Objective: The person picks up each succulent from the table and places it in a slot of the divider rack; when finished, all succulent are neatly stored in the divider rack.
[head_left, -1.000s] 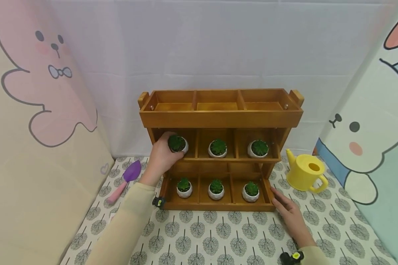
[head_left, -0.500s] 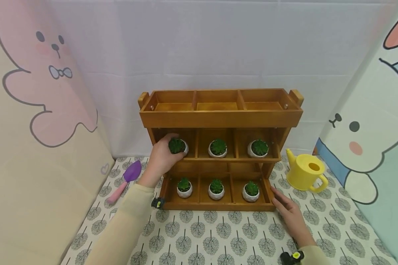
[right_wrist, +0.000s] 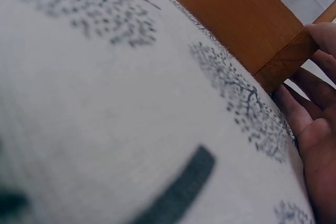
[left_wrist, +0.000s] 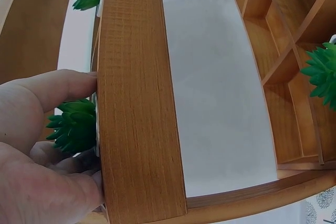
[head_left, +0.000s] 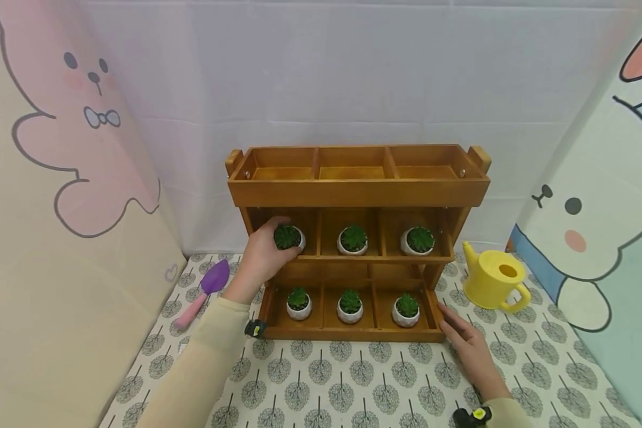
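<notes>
A wooden three-tier shelf stands at the back of the table. My left hand is at its middle tier, thumb and fingers around a small potted succulent in the left compartment. In the left wrist view the green leaves show between thumb and fingers, while the pot is mostly hidden behind the shelf's front board. My right hand rests against the right end of the bottom tier, fingers loosely extended. The right wrist view has its fingertips touching that wooden corner.
Potted succulents occupy the other middle compartments, with more along the bottom tier. A purple trowel with a pink handle lies on the left. To the right stands a yellow watering can. Fabric walls enclose the tree-patterned tablecloth.
The succulent in my left hand has tilted or shifted very slightly, ending lower in its compartment. The whole head view has shifted a little. My right hand stays at the shelf's end.
</notes>
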### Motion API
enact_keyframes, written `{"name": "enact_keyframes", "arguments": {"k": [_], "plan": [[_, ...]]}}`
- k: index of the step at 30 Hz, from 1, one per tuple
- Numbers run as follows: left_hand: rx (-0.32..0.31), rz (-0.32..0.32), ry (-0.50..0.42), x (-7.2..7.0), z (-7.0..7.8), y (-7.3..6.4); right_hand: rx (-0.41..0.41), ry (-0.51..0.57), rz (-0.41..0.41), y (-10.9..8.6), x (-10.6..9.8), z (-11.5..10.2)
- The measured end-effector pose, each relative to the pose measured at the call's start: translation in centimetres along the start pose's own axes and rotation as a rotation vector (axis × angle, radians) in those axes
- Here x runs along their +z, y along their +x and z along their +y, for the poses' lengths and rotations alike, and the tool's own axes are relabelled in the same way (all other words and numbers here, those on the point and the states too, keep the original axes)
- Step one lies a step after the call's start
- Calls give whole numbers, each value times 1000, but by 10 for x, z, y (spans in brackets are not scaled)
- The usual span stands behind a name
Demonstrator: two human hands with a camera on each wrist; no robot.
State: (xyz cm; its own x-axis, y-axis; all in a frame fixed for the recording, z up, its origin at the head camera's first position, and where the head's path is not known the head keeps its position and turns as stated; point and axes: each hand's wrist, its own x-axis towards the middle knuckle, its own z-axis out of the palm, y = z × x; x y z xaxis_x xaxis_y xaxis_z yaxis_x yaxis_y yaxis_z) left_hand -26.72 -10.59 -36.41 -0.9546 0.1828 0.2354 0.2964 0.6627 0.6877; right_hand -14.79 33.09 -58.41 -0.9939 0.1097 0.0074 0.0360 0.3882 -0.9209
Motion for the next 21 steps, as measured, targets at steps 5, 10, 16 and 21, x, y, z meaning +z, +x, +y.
{"name": "enact_keyframes", "arguments": {"k": [5, 10, 16, 21], "plan": [[12, 6, -2, 0, -1, -1, 6, -2, -2, 1, 0, -1], [58, 36, -13, 0, -4, -6, 5, -10, -3, 2, -2, -4], [143, 139, -109, -1, -11, -30, 16, -10, -3, 1, -3, -7], [226, 240, -129, 0, -24, -64, 35, -14, -28, -2, -5, -12]]}}
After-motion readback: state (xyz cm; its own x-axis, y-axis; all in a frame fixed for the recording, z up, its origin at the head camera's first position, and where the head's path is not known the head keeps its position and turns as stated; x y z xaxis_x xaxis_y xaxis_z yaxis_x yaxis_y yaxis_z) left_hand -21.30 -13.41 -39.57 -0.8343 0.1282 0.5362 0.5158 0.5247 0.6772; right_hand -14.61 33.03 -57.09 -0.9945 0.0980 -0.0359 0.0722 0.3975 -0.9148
